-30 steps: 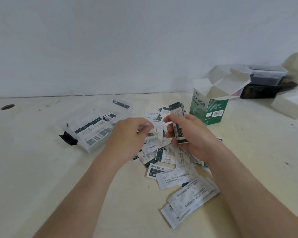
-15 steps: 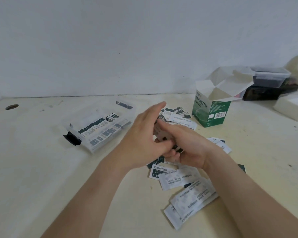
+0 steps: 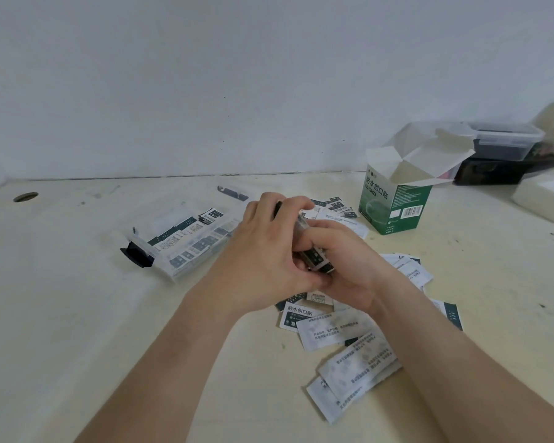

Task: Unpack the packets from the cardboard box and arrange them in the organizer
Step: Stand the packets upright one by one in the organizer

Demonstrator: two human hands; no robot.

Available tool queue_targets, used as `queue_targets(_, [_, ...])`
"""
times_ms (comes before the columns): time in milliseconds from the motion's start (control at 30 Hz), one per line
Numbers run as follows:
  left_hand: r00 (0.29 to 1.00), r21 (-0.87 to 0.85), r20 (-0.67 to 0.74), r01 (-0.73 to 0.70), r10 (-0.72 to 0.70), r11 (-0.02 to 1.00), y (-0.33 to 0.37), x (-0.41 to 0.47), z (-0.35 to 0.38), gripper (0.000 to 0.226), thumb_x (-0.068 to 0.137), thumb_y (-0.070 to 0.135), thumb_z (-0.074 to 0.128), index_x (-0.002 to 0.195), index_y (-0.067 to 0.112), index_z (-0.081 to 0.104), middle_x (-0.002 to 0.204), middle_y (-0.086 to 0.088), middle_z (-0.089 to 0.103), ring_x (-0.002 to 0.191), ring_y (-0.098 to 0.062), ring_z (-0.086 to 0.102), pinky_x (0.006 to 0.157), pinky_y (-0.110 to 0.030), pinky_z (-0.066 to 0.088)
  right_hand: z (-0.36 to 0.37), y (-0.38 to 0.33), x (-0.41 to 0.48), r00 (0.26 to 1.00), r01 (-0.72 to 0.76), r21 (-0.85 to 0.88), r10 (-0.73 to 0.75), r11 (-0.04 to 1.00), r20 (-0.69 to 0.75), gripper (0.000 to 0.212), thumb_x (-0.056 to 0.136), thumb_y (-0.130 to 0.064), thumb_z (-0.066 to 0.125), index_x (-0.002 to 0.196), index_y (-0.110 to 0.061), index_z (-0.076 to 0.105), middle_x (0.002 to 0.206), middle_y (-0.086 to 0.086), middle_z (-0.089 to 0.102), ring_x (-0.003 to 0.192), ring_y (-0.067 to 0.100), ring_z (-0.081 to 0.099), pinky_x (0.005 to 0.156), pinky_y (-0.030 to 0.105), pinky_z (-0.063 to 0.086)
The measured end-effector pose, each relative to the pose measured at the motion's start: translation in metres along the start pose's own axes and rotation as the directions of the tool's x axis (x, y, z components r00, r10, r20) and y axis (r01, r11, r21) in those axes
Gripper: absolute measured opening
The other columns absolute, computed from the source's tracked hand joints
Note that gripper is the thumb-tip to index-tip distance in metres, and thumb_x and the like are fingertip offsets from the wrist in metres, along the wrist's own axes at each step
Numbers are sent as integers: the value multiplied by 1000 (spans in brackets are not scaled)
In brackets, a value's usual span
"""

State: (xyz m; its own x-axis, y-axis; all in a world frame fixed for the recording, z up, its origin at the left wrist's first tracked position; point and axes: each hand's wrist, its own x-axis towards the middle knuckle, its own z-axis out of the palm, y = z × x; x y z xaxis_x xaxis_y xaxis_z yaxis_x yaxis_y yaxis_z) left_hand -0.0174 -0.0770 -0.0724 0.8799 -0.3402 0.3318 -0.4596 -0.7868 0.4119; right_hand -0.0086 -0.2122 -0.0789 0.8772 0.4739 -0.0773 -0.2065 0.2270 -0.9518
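My left hand and my right hand meet at the middle of the table, both curled round a small stack of packets held on edge between them. The clear plastic organizer lies to their left with several green-and-white packets in its compartments. The green cardboard box stands behind on the right, its white flaps open. Loose packets lie scattered on the table under and in front of my hands, some face down.
A cream table meets a white wall. A cable hole sits at the far left. At the back right are a clear lidded container on dark items and a white block.
My left hand has closed over the stack that my right hand holds; a second ago it was picking at the pile. Both hands have drawn together slightly above the table.
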Motion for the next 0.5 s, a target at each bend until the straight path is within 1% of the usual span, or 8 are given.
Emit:
queue_targets(67, [999, 20, -31, -26, 27, 999, 3, -1, 2, 92, 52, 49, 70, 133, 39, 27, 121, 10, 28, 119, -13, 31, 100, -39, 39, 0, 0, 0, 1000, 27, -29, -26, 999, 14, 9, 63, 3, 48, 70, -2, 51, 58, 9, 42, 51, 17, 43, 49, 27, 32])
queue_targets(133, [996, 26, -77, -53, 54, 998, 4, -1, 4, 84, 53, 42, 63, 130, 38, 30, 119, 8, 29, 116, -15, 33, 98, -39, 40, -1, 0, 1, 998, 51, -55, -50, 997, 26, 26, 62, 5, 45, 85, 7, 56, 72, 13, 45, 64, 23, 47, 54, 28, 35])
queue_targets(167, [993, 20, -106, -57, 58, 998, 3, -1, 4, 78, 54, 39, 62, 126, 37, 34, 118, 7, 30, 114, -15, 34, 94, -36, 41, -2, 0, 2, 998, 63, -51, -61, 997, 32, 34, 63, 7, 43, 94, 8, 57, 79, 13, 48, 70, 24, 49, 56, 29, 37])
queue_targets(267, [983, 28, -182, -35, 39, 999, -5, 2, 2, 63, 56, 38, 66, 115, 32, 43, 111, 6, 33, 106, -16, 36, 82, -32, 45, -1, 1, 4, 995, 92, -64, -90, 994, 37, 39, 69, 9, 42, 104, 1, 59, 83, 11, 55, 72, 15, 56, 58, 25, 46])
queue_targets(333, [979, 33, -202, 18, -11, 999, -10, 2, 1, 63, 58, 42, 74, 112, 29, 45, 108, 6, 33, 104, -15, 37, 82, -32, 45, -1, 4, 7, 994, 86, -165, -95, 983, -49, 44, 71, 1, 46, 111, -7, 62, 90, 12, 61, 74, 15, 61, 69, 31, 51])
queue_targets(400, [983, -22, -166, 81, -83, 996, -11, 2, -2, 64, 58, 45, 78, 112, 31, 45, 109, 8, 35, 106, -13, 39, 84, -31, 44, 2, 6, 11, 980, 83, -227, -121, 970, -158, 48, 66, -7, 47, 110, -15, 64, 90, 13, 64, 74, 18, 62, 76, 40, 51])
queue_targets(467, [989, -162, -74, 116, -130, 980, -6, 2, -8, 62, 59, 46, 79, 111, 34, 47, 110, 10, 39, 102, -8, 49, 83, -27, 46, 4, 3, 10, 962, 87, -231, -142, 969, -231, 44, 65, -6, 45, 103, -16, 65, 84, 12, 65, 71, 21, 59, 72, 41, 50])
queue_targets(500, [990, -251, -28, 127, -138, 960, -5, 2, -12, 57, 61, 44, 79, 109, 36, 50, 109, 11, 43, 95, -5, 54, 79, -25, 47, 4, 0, 8, 961, 88, -198, -136, 976, -242, 39, 70, -3, 44, 102, -14, 64, 80, 11, 64, 69, 22, 58, 66, 38, 50])
